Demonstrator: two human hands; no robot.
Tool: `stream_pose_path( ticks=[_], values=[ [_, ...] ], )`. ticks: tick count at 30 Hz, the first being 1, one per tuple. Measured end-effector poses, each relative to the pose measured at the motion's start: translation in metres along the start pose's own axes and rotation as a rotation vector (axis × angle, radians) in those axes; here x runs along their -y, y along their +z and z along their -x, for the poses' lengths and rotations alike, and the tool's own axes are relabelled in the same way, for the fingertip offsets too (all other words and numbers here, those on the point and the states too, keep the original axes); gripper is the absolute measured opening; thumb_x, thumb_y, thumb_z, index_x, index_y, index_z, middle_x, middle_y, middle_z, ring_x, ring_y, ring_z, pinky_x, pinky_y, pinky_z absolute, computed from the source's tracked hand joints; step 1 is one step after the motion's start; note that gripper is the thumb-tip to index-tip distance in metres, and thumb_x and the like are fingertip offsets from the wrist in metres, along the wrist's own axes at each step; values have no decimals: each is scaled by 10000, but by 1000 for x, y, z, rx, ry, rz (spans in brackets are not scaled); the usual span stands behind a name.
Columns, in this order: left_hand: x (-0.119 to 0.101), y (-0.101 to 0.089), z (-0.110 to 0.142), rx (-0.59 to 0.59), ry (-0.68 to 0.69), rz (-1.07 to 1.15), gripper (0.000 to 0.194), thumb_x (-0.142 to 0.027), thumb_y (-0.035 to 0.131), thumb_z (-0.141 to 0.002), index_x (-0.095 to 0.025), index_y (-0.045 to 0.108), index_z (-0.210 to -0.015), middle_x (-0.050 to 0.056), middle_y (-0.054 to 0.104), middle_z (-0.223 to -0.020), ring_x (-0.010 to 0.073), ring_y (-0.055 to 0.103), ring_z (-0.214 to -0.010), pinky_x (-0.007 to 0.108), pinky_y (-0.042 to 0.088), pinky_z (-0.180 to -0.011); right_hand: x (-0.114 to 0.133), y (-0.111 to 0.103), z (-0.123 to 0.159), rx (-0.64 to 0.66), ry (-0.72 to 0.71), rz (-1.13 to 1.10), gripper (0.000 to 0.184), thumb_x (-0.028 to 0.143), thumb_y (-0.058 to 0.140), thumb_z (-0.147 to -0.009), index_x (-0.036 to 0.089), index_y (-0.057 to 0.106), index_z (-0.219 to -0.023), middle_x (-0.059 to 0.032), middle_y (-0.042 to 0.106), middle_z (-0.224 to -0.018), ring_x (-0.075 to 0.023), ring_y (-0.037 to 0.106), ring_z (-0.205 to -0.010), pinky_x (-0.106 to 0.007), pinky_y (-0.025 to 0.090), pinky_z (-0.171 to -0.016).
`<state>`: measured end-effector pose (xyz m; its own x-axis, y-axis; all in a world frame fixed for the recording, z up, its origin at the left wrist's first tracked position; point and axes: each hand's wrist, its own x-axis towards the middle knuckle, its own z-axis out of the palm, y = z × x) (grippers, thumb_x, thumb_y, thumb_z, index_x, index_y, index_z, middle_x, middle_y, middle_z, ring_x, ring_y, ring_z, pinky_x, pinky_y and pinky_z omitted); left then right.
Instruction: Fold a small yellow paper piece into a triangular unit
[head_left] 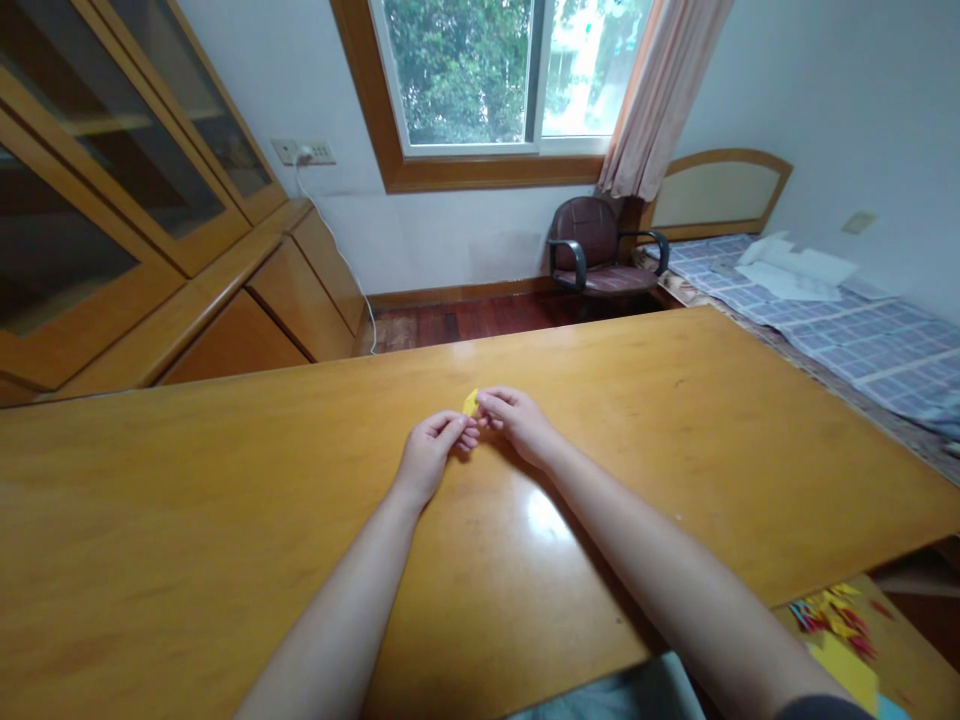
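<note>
A small folded piece of yellow paper (470, 402) is held just above the wooden table (225, 520), near its middle. My left hand (431, 450) pinches the paper from the left with curled fingers. From the right, my right hand (514, 420) pinches the same piece, fingertips meeting the left hand's. Both forearms stretch forward over the tabletop.
A wooden cabinet with glass doors (112, 200) stands on the left. An office chair (596, 250) sits under the window. A bed with a checked cover (862, 330) runs along the right. Coloured paper pieces (832, 615) lie on a lower surface at bottom right.
</note>
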<state>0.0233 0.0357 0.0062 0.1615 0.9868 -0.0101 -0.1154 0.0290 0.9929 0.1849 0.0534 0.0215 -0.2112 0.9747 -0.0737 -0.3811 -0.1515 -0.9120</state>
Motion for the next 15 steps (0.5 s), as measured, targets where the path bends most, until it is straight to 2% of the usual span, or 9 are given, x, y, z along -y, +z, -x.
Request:
stream_pose_path(
  ticks=[3, 6, 8, 10, 12, 15],
  values=[
    [-1, 1, 0, -47, 8, -5, 328, -460, 715, -776, -134, 710, -818, 58, 705, -728, 144, 631, -617, 255, 513, -586, -8, 0, 1, -42, 11, -79, 396, 515, 758, -710, 149, 693, -843, 32, 585, -617, -78, 490, -549, -226, 354, -562],
    [-1, 1, -1, -57, 15, -6, 327, -458, 719, -777, -135, 709, -827, 48, 695, -721, 140, 630, -625, 248, 510, -593, -12, 0, 4, -24, -19, 7, 369, 513, 706, -775, 144, 689, -785, 40, 547, -586, -69, 437, -519, -226, 293, -521],
    [-1, 1, -1, -46, 19, -15, 313, -449, 720, -782, -139, 707, -821, 42, 693, -719, 137, 632, -630, 243, 507, -595, -12, 0, 7, 21, -62, 112, 344, 477, 700, -795, 140, 683, -729, 38, 532, -571, -76, 434, -534, -232, 288, -525],
    [-2, 1, 0, -24, 25, -36, 300, -441, 715, -788, -142, 702, -803, 37, 690, -706, 137, 631, -628, 241, 505, -593, -11, 2, 10, 33, -95, 158, 291, 434, 714, -790, 143, 710, -790, 22, 585, -642, -87, 468, -587, -237, 315, -559],
    [-4, 2, 0, 4, 31, -73, 292, -434, 703, -799, -143, 698, -777, 34, 685, -686, 135, 627, -618, 241, 502, -593, -10, 4, 13, 41, -135, 153, 277, 418, 733, -770, 143, 697, -751, 11, 610, -670, -102, 502, -632, -246, 347, -605],
    [-7, 4, 2, 44, 21, -135, 290, -425, 687, -810, -142, 696, -745, 32, 684, -669, 126, 615, -594, 241, 500, -599, -8, 6, 15, 38, -103, 121, 297, 427, 741, -753, 147, 662, -697, 20, 583, -620, -99, 476, -585, -251, 329, -578]
  ],
)
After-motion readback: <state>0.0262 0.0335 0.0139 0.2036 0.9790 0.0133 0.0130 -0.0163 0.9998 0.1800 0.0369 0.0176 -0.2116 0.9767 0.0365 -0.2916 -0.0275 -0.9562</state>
